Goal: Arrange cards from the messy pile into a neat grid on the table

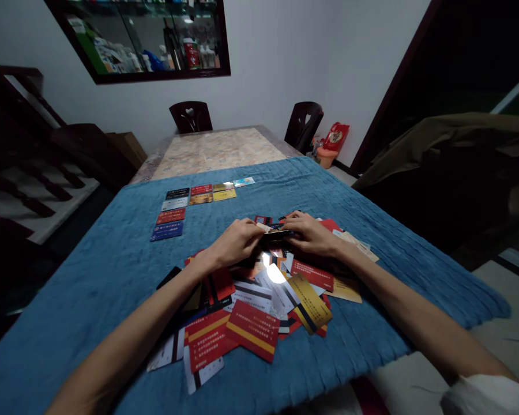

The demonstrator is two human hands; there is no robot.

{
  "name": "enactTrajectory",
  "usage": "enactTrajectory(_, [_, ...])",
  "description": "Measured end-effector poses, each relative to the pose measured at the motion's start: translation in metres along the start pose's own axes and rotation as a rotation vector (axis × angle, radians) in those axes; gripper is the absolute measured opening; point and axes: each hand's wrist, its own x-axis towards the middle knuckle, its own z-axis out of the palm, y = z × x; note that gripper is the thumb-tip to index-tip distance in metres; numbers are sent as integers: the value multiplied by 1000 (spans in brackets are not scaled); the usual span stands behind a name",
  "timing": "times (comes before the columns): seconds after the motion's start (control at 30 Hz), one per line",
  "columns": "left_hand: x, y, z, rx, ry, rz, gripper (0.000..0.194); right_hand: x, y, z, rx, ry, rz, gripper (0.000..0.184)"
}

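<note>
My left hand [239,240] and my right hand [312,233] pinch a dark card [277,236] between them, seen almost edge-on. They hold it over the far part of a loose heap of plastic cards. In the heap, a red card with a gold stripe [253,329], a yellow card [310,302] and a white striped card [277,291] overlap at odd angles. Farther off to the left, several cards lie face up in neat rows and a column, among them a blue card [166,230] and a light blue card [244,182]. My wrists and forearms cover parts of the heap.
A blue cloth [112,276] covers the near table, with a patterned tabletop [225,151] beyond it. Dark chairs [191,117] stand at the far end. Brown fabric [441,138] drapes over something at the right. A red bag [336,136] sits by the wall.
</note>
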Motion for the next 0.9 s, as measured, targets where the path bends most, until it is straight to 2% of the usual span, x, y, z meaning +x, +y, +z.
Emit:
enactTrajectory(0.2, [0, -6, 3, -50, 53, -10, 36, 1, 6, 7, -25, 19, 12, 18])
enactTrajectory(0.43, [0, -6, 3, -69, 79, -48, 34, 2, 3, 6, -59, 49, 67, 15])
enactTrajectory(0.7, [0, -10, 6, -105, 114, -96, 35, 3, -8, 5, 56, 301, 189, 14])
enactTrajectory(0.9, [0, -7, 7, -144, 145, -107, 31, 8, -18, 9, 75, 410, 201, 18])
